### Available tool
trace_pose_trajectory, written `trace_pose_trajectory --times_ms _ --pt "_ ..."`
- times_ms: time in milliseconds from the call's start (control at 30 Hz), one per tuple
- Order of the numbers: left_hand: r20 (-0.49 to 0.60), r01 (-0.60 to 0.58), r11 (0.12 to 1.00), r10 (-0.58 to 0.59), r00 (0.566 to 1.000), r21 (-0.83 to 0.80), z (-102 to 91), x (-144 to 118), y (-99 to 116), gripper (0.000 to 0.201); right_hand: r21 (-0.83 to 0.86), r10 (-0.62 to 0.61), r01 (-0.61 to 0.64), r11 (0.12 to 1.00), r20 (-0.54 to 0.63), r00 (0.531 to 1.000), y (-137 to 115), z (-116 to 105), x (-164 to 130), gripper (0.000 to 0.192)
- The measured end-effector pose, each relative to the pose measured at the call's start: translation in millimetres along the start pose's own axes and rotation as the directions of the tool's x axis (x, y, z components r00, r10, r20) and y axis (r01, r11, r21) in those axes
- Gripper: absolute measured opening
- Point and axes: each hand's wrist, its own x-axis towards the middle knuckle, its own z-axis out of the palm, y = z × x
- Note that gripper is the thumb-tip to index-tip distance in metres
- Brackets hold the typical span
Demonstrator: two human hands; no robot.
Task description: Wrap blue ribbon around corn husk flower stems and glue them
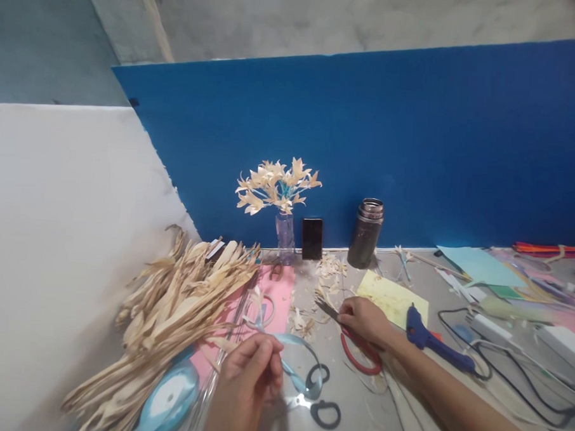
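My left hand (246, 382) pinches a strand of light blue ribbon (294, 343) that loops across the table from a ribbon spool (167, 401) at the lower left. My right hand (363, 320) rests on red-handled scissors (358, 352), fingers closed around the blades' base. A second pair of scissors with black handles (320, 395) lies between my hands. Pale husk scraps (306, 318) lie just beyond my fingers, on and beside a pink sheet (279, 291).
A heap of dried corn husks (169, 312) fills the left. A vase of husk flowers (281, 196), a phone (312, 239) and a dark flask (365, 231) stand against the blue board. A blue glue gun (429, 342), cables and coloured papers lie right.
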Motion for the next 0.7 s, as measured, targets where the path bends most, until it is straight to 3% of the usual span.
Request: trace_pose_trajectory --times_ms 100,267,467,600,700 --pt "0.057 -0.033 0.997 0.030 0.998 0.063 13.2 6.9 4.6 0.036 0.067 -0.010 0.010 0.998 0.002 1.000 6.5 1.2 1.4 0.016" --pt "0.131 -0.214 0.957 0.191 0.973 0.195 39.0 27.3 14.1 0.033 0.074 -0.005 0.010 0.997 -0.069 0.998 9.6 10.3 4.6 0.017" --pt "0.049 -0.342 0.902 0.341 0.939 0.265 44.7 54.8 -2.5 0.030 0.084 -0.019 0.041 0.996 -0.243 0.970 1.9 22.2 0.5 0.021" --pt "-0.024 -0.315 0.947 0.317 0.948 0.059 45.8 64.0 -16.7 0.036 0.143 -0.133 0.204 0.969 -0.393 0.910 1.0 19.5 -11.4 0.029" --pt "-0.017 -0.287 0.958 0.287 0.958 -0.001 53.8 65.9 -22.9 0.041 0.199 -0.199 0.370 0.907 -0.571 0.796 1.8 18.8 -18.5 0.029"
